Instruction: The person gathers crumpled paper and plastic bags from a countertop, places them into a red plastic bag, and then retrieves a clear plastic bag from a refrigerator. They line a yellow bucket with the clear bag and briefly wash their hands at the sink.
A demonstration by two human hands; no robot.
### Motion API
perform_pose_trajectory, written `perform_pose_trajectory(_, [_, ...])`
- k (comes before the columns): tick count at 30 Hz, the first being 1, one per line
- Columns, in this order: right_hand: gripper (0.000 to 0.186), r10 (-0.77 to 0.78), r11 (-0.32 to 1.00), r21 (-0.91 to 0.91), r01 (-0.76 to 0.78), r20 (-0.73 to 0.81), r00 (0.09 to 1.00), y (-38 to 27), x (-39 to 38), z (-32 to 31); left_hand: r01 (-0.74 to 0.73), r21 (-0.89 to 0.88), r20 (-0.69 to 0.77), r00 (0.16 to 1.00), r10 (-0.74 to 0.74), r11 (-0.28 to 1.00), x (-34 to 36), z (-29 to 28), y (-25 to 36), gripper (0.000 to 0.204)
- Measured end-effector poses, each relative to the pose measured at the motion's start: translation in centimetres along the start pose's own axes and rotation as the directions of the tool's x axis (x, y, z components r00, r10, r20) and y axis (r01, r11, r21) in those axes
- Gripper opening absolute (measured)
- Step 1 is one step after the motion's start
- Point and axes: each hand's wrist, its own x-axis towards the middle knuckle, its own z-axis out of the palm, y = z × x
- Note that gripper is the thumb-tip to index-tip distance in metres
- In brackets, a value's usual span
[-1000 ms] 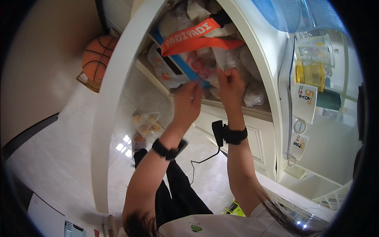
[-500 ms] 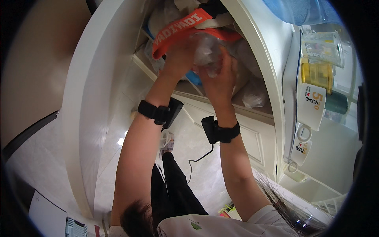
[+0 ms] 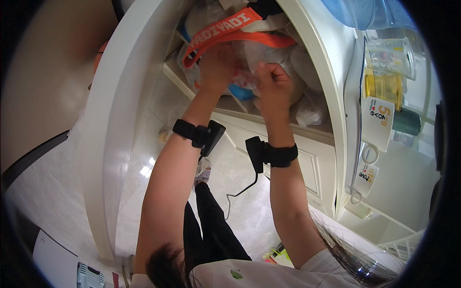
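Both my hands reach into an open white cabinet compartment crowded with crumpled clear plastic bags. Under an orange strap with pale lettering, my left hand is closed against a crinkled, reddish see-through plastic bag; its fingers are dim and partly hidden. To its right, my right hand is raised, slightly blurred, with fingers curled in. Whatever it pinches, if anything, does not show clearly. Another clear plastic bag lies to the right of my right wrist.
White panels flank the compartment. On the right, a shelf carries a white mug, a yellow cup, a clear cup and a dark green cup. A blue translucent container stands beyond them. Tiled floor lies below.
My right hand has drawn away from the left, and its fingers have curled in. The clear bag between the hands has dropped or shifted, and reddish plastic now shows beside my left hand.
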Motion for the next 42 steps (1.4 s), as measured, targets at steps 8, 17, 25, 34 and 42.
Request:
perform_pose_trajectory(8, [0.020, -0.430, 0.697, -0.544, 0.467, 0.204, 0.879, 0.1, -0.2, -0.7, 0.436, -0.386, 0.261, 0.897, -0.357, 0.813, 0.1, -0.6, 2.1, 0.015])
perform_pose_trajectory(17, [0.038, -0.490, 0.510, -0.661, 0.550, 0.301, 0.818, 1.1, 0.8, -0.3, 0.599, -0.697, 0.417, 0.786, -0.457, 0.394, 0.1, -2.0, 1.1, 0.020])
perform_pose_trajectory(25, [0.017, -0.525, 0.531, -0.625, 0.572, 0.287, 0.801, 0.7, 1.0, -0.3, 0.586, -0.720, 0.439, 0.800, -0.409, 0.373, 0.1, -1.7, 1.4, 0.018])
perform_pose_trajectory(34, [0.015, -0.402, 0.778, -0.472, 0.416, 0.135, 0.906, 1.1, 1.7, -0.3, 0.485, -0.799, 0.377, 0.864, -0.334, 0.354, -0.4, -1.0, 1.4, 0.017])
perform_pose_trajectory(42, [0.013, -0.391, 0.793, -0.478, 0.379, 0.078, 0.917, 1.2, 2.5, -0.8, -0.038, -0.045, 0.194, 0.980, 0.046, 0.998, -1.7, -0.5, 1.7, 0.011])
